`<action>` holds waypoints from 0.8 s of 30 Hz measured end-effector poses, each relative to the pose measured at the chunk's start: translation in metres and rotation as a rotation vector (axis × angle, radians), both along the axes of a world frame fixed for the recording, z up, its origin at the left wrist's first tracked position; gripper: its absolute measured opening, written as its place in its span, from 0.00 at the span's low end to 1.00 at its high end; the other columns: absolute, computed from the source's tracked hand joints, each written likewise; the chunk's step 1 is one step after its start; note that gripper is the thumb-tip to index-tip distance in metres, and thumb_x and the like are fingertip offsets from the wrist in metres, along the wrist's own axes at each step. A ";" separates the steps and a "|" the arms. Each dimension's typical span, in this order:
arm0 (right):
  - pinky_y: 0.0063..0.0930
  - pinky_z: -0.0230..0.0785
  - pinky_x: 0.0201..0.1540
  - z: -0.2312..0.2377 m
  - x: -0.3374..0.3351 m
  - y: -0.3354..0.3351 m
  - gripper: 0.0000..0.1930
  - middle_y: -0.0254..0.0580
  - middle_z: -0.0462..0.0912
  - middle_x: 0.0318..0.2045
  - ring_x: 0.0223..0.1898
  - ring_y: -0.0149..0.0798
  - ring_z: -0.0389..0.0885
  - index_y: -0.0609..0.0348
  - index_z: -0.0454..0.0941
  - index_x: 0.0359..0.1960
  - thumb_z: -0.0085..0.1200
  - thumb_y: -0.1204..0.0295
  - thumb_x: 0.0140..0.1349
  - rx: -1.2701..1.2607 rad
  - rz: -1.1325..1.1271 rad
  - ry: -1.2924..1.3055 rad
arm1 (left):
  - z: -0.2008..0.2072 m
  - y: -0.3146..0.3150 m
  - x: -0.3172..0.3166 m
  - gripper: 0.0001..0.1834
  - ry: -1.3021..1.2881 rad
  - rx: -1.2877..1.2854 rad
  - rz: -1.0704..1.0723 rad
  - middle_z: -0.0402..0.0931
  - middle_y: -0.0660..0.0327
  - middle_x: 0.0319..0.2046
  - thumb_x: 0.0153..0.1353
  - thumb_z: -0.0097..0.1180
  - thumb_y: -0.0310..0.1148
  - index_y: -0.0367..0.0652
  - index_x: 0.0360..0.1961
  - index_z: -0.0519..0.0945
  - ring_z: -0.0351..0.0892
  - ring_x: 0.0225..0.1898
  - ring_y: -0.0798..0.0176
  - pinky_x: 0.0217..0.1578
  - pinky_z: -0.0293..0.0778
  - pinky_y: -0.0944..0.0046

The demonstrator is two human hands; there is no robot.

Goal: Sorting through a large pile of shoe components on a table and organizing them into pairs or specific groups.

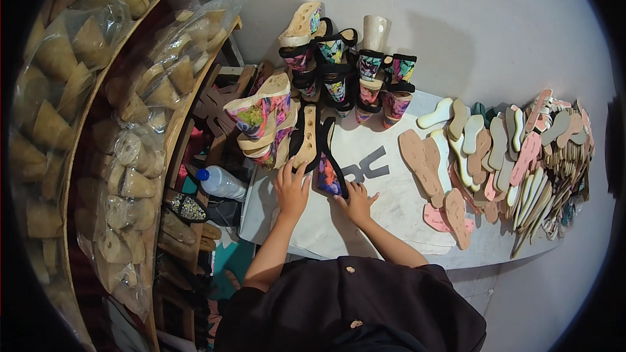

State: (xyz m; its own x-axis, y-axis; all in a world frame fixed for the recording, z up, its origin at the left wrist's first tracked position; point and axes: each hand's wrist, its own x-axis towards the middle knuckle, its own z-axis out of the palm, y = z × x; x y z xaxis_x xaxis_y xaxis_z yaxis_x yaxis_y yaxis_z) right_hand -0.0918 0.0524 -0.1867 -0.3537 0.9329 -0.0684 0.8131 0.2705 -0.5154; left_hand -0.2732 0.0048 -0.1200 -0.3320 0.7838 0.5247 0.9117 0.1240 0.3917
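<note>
Two black-edged wedge shoe soles lie side by side on the table in front of me. The left wedge sole shows a tan face with a row of round holes. My left hand has its fingers closed around that sole's near end. Beside it the right wedge sole lies on its side, showing a bright floral covering. My right hand pinches its near end between thumb and forefinger, the other fingers spread. Close by on the right lie dark grey cut-out pieces, flat on the table.
Floral wedge soles are stacked at left, with more stacked heels against the wall. Insoles pile up on the table's right side. Shelves of bagged wooden-looking heel blocks and a blue-capped bottle stand left.
</note>
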 end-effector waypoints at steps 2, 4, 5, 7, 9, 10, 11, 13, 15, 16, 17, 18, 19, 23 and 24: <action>0.80 0.27 0.54 0.003 0.000 -0.003 0.32 0.44 0.71 0.55 0.61 0.48 0.62 0.48 0.64 0.60 0.54 0.50 0.55 -0.057 -0.046 0.084 | -0.003 0.006 -0.010 0.17 -0.064 -0.078 -0.034 0.71 0.60 0.50 0.54 0.58 0.35 0.52 0.47 0.78 0.66 0.54 0.54 0.51 0.62 0.51; 0.80 0.25 0.54 0.009 0.003 -0.007 0.30 0.43 0.72 0.54 0.60 0.49 0.64 0.47 0.64 0.60 0.52 0.52 0.58 -0.116 -0.091 0.166 | -0.003 0.005 -0.012 0.15 -0.089 -0.060 -0.056 0.73 0.61 0.48 0.54 0.58 0.33 0.50 0.45 0.79 0.66 0.54 0.54 0.52 0.61 0.53; 0.79 0.24 0.54 0.014 0.006 -0.009 0.29 0.42 0.74 0.52 0.58 0.47 0.67 0.48 0.65 0.59 0.53 0.54 0.58 -0.126 -0.099 0.265 | -0.002 0.004 -0.012 0.13 -0.117 -0.054 -0.074 0.75 0.62 0.46 0.53 0.58 0.31 0.48 0.43 0.80 0.67 0.53 0.54 0.54 0.61 0.54; 0.79 0.23 0.55 0.023 0.013 -0.013 0.28 0.40 0.76 0.50 0.55 0.45 0.70 0.50 0.66 0.59 0.54 0.55 0.58 -0.133 -0.107 0.365 | -0.003 0.006 -0.015 0.14 -0.105 -0.011 -0.103 0.75 0.61 0.46 0.52 0.59 0.31 0.47 0.42 0.80 0.69 0.52 0.53 0.52 0.63 0.55; 0.75 0.23 0.57 0.032 0.023 -0.015 0.24 0.41 0.77 0.49 0.52 0.43 0.74 0.53 0.71 0.54 0.57 0.61 0.56 0.005 -0.169 0.502 | -0.003 0.005 -0.018 0.14 -0.092 0.026 -0.130 0.75 0.60 0.45 0.51 0.61 0.31 0.46 0.41 0.80 0.70 0.50 0.53 0.51 0.65 0.56; 0.75 0.23 0.57 0.043 0.028 -0.015 0.24 0.41 0.77 0.49 0.52 0.43 0.74 0.53 0.71 0.54 0.57 0.61 0.56 0.009 -0.176 0.503 | 0.000 0.005 -0.018 0.15 -0.157 0.064 -0.130 0.75 0.59 0.45 0.49 0.62 0.31 0.45 0.41 0.80 0.72 0.48 0.52 0.49 0.67 0.56; 0.73 0.25 0.58 0.059 0.031 -0.013 0.22 0.42 0.78 0.48 0.51 0.43 0.75 0.55 0.73 0.52 0.58 0.63 0.56 0.071 -0.151 0.549 | 0.000 0.004 -0.019 0.16 -0.222 0.101 -0.123 0.75 0.58 0.44 0.48 0.64 0.31 0.45 0.41 0.80 0.73 0.46 0.51 0.47 0.69 0.56; 0.66 0.30 0.61 0.089 0.031 -0.013 0.17 0.42 0.81 0.43 0.48 0.43 0.77 0.58 0.76 0.45 0.60 0.67 0.54 0.133 -0.154 0.653 | -0.005 0.002 -0.022 0.16 -0.254 0.130 -0.127 0.75 0.58 0.44 0.47 0.65 0.32 0.45 0.40 0.81 0.74 0.47 0.52 0.47 0.69 0.57; 0.61 0.40 0.62 0.111 0.026 -0.016 0.16 0.44 0.81 0.42 0.51 0.45 0.76 0.58 0.76 0.45 0.60 0.70 0.54 0.230 -0.092 0.693 | -0.011 -0.002 -0.027 0.16 -0.285 0.158 -0.127 0.75 0.58 0.44 0.46 0.66 0.33 0.45 0.39 0.81 0.74 0.47 0.52 0.47 0.70 0.58; 0.59 0.43 0.61 0.123 0.022 -0.017 0.16 0.44 0.80 0.43 0.53 0.46 0.75 0.58 0.76 0.45 0.60 0.71 0.54 0.294 -0.038 0.693 | -0.014 -0.003 -0.029 0.16 -0.213 0.179 -0.149 0.75 0.59 0.44 0.46 0.66 0.34 0.46 0.39 0.81 0.74 0.47 0.53 0.46 0.69 0.57; 0.59 0.43 0.61 0.133 0.018 -0.017 0.16 0.44 0.80 0.43 0.53 0.46 0.75 0.58 0.76 0.45 0.60 0.71 0.54 0.297 -0.038 0.691 | -0.015 -0.004 -0.030 0.16 -0.141 0.201 -0.169 0.75 0.59 0.45 0.45 0.66 0.34 0.47 0.39 0.82 0.73 0.47 0.54 0.46 0.69 0.57; 0.59 0.45 0.60 0.142 0.013 -0.017 0.16 0.45 0.79 0.44 0.54 0.48 0.73 0.58 0.76 0.45 0.60 0.71 0.54 0.334 0.020 0.672 | -0.015 -0.006 -0.031 0.16 -0.143 0.203 -0.169 0.75 0.59 0.45 0.45 0.66 0.34 0.47 0.39 0.82 0.73 0.47 0.54 0.46 0.69 0.57; 0.59 0.47 0.60 0.148 0.008 -0.015 0.16 0.45 0.79 0.46 0.55 0.50 0.72 0.57 0.76 0.45 0.61 0.71 0.54 0.372 0.075 0.652 | -0.010 -0.008 -0.030 0.16 -0.077 0.213 -0.143 0.74 0.59 0.45 0.45 0.67 0.34 0.47 0.38 0.82 0.72 0.47 0.54 0.46 0.68 0.57; 0.60 0.47 0.60 0.158 -0.020 0.001 0.18 0.44 0.78 0.48 0.57 0.51 0.71 0.57 0.76 0.46 0.62 0.72 0.52 0.381 0.154 0.581 | -0.012 -0.016 -0.031 0.19 0.067 0.184 -0.035 0.73 0.62 0.47 0.44 0.67 0.40 0.51 0.40 0.82 0.68 0.50 0.56 0.50 0.59 0.54; 0.60 0.47 0.60 0.156 -0.028 0.004 0.18 0.44 0.78 0.48 0.57 0.51 0.71 0.57 0.76 0.46 0.62 0.72 0.52 0.380 0.146 0.580 | -0.012 -0.017 -0.031 0.20 0.132 0.158 0.018 0.72 0.63 0.48 0.45 0.66 0.43 0.53 0.42 0.81 0.67 0.51 0.56 0.50 0.59 0.53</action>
State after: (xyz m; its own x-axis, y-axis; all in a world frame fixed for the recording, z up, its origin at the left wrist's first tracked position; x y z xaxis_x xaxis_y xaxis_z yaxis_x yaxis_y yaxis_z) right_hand -0.1196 0.0565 -0.0305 -0.3576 0.7950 0.4901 0.3774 0.6030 -0.7028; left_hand -0.3040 -0.0124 -0.1320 -0.2657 0.6826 0.6808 0.9545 0.0869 0.2854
